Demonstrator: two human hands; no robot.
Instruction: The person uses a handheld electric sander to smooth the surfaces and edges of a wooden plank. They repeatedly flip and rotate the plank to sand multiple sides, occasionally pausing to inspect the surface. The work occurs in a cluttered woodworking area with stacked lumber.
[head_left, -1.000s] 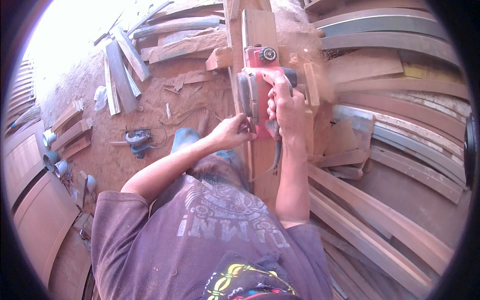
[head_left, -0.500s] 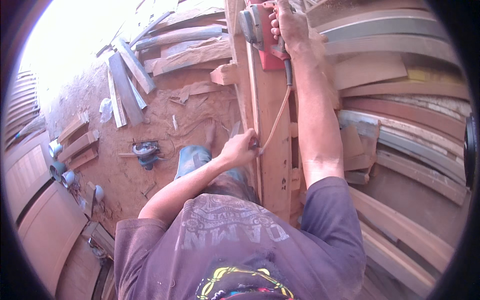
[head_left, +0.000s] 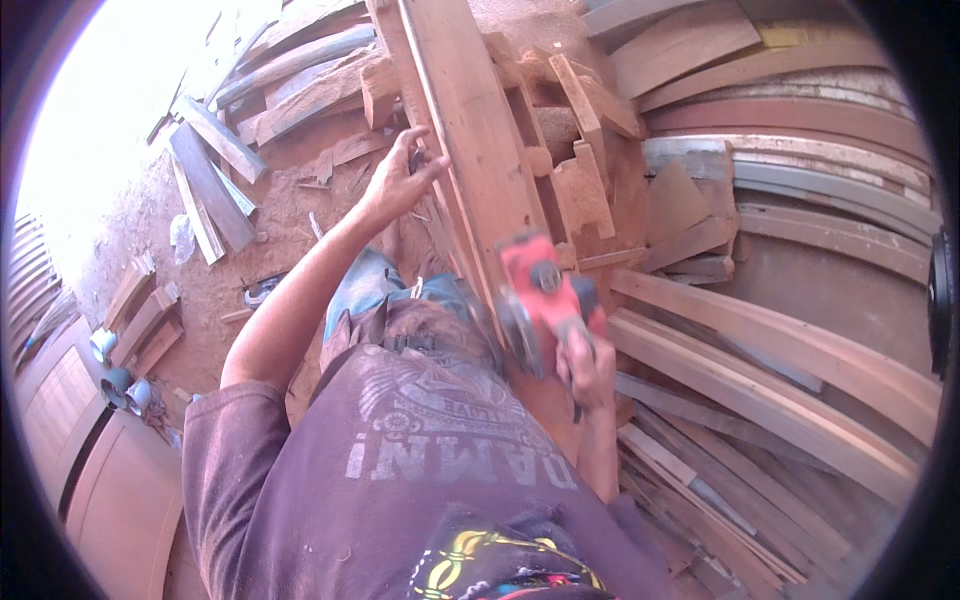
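A red electric planer, slightly blurred, is gripped by its rear handle in my right hand. It is at the near end of a long wooden beam, close to my body; whether its sole touches the wood cannot be seen. My left hand is beside the beam's left edge, farther off. Its fingers are curled around something small and dark, too small to name. A thin light strip runs along the beam's left side.
Wood blocks coated in sawdust lie right of the beam. Stacked planks fill the right side. Boards lie on the dusty floor at left, with a tool partly behind my left arm. Panels stand at lower left.
My right hand has drawn the planer back from the beam's far part towards my body. My left hand has moved forward and left, and my body has turned, shifting the view.
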